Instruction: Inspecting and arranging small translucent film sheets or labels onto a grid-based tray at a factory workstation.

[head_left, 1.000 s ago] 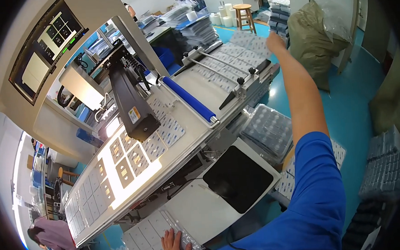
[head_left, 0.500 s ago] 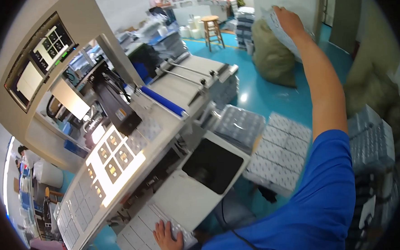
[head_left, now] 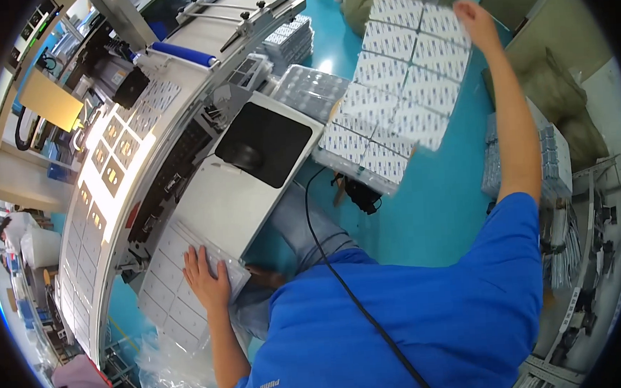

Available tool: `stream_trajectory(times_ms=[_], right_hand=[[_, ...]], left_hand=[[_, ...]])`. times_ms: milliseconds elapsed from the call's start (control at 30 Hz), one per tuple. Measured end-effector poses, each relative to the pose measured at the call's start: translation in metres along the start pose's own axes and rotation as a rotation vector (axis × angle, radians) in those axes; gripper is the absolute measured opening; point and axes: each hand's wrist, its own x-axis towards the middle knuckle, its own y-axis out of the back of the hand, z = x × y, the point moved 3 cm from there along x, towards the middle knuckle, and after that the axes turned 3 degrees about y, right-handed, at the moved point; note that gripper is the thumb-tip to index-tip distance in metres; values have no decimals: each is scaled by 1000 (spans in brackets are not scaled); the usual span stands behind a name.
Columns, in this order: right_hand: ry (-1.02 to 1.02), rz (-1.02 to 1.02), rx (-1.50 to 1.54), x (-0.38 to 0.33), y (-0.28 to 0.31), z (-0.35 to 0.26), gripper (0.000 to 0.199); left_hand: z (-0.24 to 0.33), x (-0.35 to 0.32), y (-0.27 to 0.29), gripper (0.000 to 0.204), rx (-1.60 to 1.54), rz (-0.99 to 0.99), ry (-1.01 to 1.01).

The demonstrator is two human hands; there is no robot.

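Observation:
My right hand is raised at the upper right, its fingers closed at the upper right corner of a white sheet printed with rows of small blue marks and divided into panels. The sheet hangs tilted, partly over a stack of similar printed sheets. At the lower left my left hand lies flat with fingers spread on a stack of pale panelled sheets. Clear plastic shows along that stack's edge by the hand.
A white worktop holds a black mat with a dark mouse. Left of it runs a machine bed with brightly lit panels. A clear tray stack stands beyond the mat. A black cable crosses my body.
My right hand, earlier stretched toward the sack with a thin sheet edge-on or film in it, now holds the printed sheet over the stack. My left hand stays on its stack; the view has shifted.

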Motion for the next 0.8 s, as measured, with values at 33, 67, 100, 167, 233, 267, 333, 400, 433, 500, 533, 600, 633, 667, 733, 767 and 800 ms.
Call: stream_trajectory(times_ms=[33,67,100,167,233,267,333,400,433,500,533,600,633,667,733,767,800], right_hand=[[-103,-12,88,-28,-23,22,21],[-209,-23,165,-62,-47,44,21],[-336,-38,180,-98,-73,68,19],[-440,-133,194,-167,-132,109,16],[-457,-185,201,-196,-168,120,15],[-517,-150,197,-204,-173,122,15],[-579,-114,194,-208,-180,128,15],[-599,-118,211,-204,-184,126,16],[-602,-115,208,-202,-184,125,16],[-596,-96,210,-200,-184,125,18],[-598,-86,202,-200,-181,124,18],[-576,-101,238,-201,-189,121,16],[-572,-97,240,-200,-189,120,16],[-584,-99,234,-201,-187,118,17],[-596,-101,229,-205,-184,114,18],[-569,-95,119,-203,-179,109,19],[-541,-91,12,-201,-178,99,20]], left_hand=[[1,-3,5,58,11,5,-5],[1,-4,5,58,20,0,6],[3,-2,5,58,22,-3,-1],[4,-4,2,58,33,-6,1],[3,-2,1,58,15,-8,-7],[5,-1,2,58,23,-7,-4],[10,1,1,58,23,-3,-4],[11,3,2,58,32,-6,-2],[11,4,1,58,36,-7,2],[12,6,0,58,29,-3,-9],[13,9,-2,58,24,1,-14],[10,4,1,58,25,5,-10],[9,4,2,58,25,3,-9],[8,4,2,58,23,5,-9],[6,4,4,58,30,8,-25],[7,2,5,58,30,10,-15],[8,2,9,56,-2,23,-21]])
